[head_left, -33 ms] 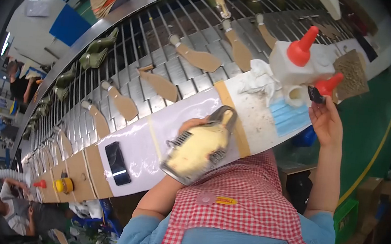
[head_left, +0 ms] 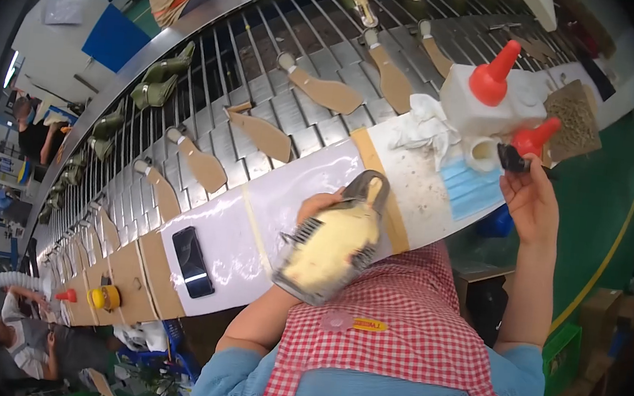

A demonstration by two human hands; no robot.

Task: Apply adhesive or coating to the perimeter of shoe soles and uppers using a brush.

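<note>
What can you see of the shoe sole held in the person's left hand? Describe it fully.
The shoe sole shows a pale yellow inner face with a grey ribbed rim, rubbery in look. It is tilted, toe end toward the red checked apron, heel end up over the white worktop. The left hand grips it from behind.

Left hand [head_left: 322, 205] grips a shoe sole [head_left: 333, 244] (yellow inside); right hand [head_left: 531, 203] pinches a brush [head_left: 516, 159].

Left palm behind shoe sole [head_left: 333, 248]
</note>
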